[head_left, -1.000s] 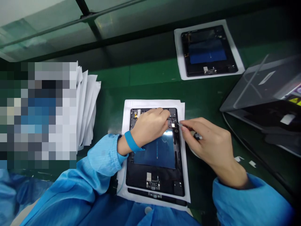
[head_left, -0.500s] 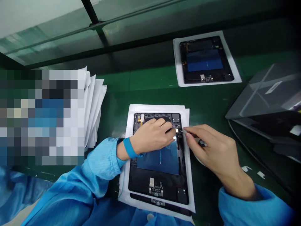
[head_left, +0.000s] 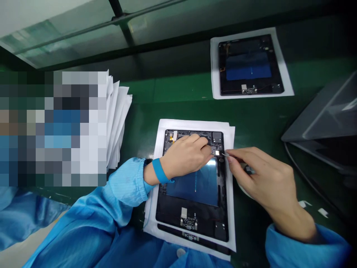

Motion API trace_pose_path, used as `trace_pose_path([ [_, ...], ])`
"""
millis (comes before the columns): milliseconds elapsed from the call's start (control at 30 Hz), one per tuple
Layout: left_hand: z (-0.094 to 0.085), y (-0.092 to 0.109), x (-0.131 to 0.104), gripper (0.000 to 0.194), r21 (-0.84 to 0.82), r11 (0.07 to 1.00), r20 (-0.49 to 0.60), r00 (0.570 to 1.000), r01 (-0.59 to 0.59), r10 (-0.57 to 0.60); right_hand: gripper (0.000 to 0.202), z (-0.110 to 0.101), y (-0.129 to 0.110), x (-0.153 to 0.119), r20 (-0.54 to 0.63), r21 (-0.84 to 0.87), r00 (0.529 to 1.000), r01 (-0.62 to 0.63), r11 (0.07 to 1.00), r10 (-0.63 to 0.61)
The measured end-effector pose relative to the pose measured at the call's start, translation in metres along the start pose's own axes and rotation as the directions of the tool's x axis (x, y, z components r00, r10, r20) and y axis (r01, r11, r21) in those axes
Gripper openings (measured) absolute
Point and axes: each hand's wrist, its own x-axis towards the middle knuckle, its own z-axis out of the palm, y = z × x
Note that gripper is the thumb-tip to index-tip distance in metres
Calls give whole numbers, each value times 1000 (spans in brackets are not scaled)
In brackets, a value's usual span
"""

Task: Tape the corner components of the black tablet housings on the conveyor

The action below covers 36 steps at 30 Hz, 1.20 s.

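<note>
Blue cloth sleeves (head_left: 128, 182) cover your forearms, and a bright blue wristband (head_left: 160, 171) circles your left wrist. Your left hand (head_left: 188, 154) lies across the upper part of an opened black rectangular tablet with exposed inner parts (head_left: 192, 190), fingers curled down near its upper right; their tips are partly hidden, so you cannot tell from here whether they pinch anything. Your right hand (head_left: 264, 178) is at the tablet's right edge, thumb and forefinger pressed together on a thin, pale, narrow piece (head_left: 225, 154) whose end points toward a small bright square (head_left: 217, 153) on the tablet.

The tablet lies directly in front of you on white sheeting (head_left: 192, 124) over a dark green tabletop (head_left: 173, 106). Its dark blue flat panel (head_left: 206, 186) shows below your left hand, and the edge of another black frame (head_left: 212, 244) peeks out under its near side. Farther off, toward the right, a second opened black tablet (head_left: 248, 70) lies on its own white sheet (head_left: 286, 80). To your left stands a stack of white sheets (head_left: 119, 119), partly pixelated. To your right are a greyish see-through box (head_left: 318, 115), a black cable (head_left: 304, 178) and small white scraps (head_left: 323, 212) near your right wrist.
</note>
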Motion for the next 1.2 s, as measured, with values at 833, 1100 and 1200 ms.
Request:
trace_pose_path([
  [833, -3, 0, 16, 15, -114, 959, 108, 962, 261, -249, 10, 2, 0, -1, 23, -23, 997, 70, 997, -69],
  [1100, -9, 5, 18, 23, -2, 982, 159, 970, 187, -184, 11, 2, 1, -2, 23, -17, 995, 99, 995, -98],
  [1200, -8, 9, 17, 25, 45, 981, 112, 975, 187, -190, 10, 4, 2, 0, 13, -23, 995, 101, 995, -101],
])
